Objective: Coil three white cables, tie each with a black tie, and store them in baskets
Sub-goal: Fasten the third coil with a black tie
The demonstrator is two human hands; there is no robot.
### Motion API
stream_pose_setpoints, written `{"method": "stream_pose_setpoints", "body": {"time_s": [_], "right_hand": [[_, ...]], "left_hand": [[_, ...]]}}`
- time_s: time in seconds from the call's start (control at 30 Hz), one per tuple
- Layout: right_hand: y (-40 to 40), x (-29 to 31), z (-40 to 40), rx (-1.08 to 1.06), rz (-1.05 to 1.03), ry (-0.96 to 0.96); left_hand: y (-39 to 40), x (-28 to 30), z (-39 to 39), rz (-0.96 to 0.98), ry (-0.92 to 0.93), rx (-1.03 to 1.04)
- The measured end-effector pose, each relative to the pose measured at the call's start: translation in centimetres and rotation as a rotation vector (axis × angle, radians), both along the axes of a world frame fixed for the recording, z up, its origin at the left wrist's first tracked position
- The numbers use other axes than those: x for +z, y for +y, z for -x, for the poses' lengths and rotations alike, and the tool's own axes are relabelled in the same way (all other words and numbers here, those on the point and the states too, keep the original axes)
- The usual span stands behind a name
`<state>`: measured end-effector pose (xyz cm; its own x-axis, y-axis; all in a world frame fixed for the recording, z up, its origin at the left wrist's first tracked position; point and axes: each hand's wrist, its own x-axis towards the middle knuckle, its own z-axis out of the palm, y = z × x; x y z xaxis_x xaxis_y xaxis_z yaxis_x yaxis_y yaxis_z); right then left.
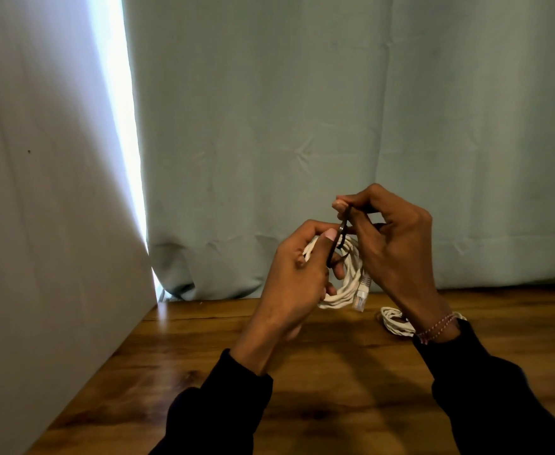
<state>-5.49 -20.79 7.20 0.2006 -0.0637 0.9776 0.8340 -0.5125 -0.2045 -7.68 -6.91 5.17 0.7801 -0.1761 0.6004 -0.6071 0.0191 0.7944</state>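
A coiled white cable (348,284) with clear plug ends hangs in the air above the wooden table (204,356). My left hand (296,280) grips the coil, thumb pressed against a black tie (341,236) that wraps over the coil's top. My right hand (387,238) pinches the upper end of that tie between thumb and forefinger. A second white cable coil (396,321) lies on the table behind my right wrist, partly hidden by it. No basket is in view.
A pale green curtain (335,126) hangs right behind the table. A white wall panel (40,224) borders the table on the left, with a bright gap of light between it and the curtain.
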Motion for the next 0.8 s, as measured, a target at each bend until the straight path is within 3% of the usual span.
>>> {"method": "stream_pose_setpoints", "body": {"time_s": [0.53, 0.8], "right_hand": [[1.1, -0.8, -0.7, -0.032, -0.044, 0.146], [0.9, -0.9, -1.0, -0.024, -0.083, 0.193]], "left_hand": [[0.7, -0.4, -1.3, -0.080, -0.075, 0.029], [1.6, -0.5, -1.8, -0.255, -0.206, 0.088]]}}
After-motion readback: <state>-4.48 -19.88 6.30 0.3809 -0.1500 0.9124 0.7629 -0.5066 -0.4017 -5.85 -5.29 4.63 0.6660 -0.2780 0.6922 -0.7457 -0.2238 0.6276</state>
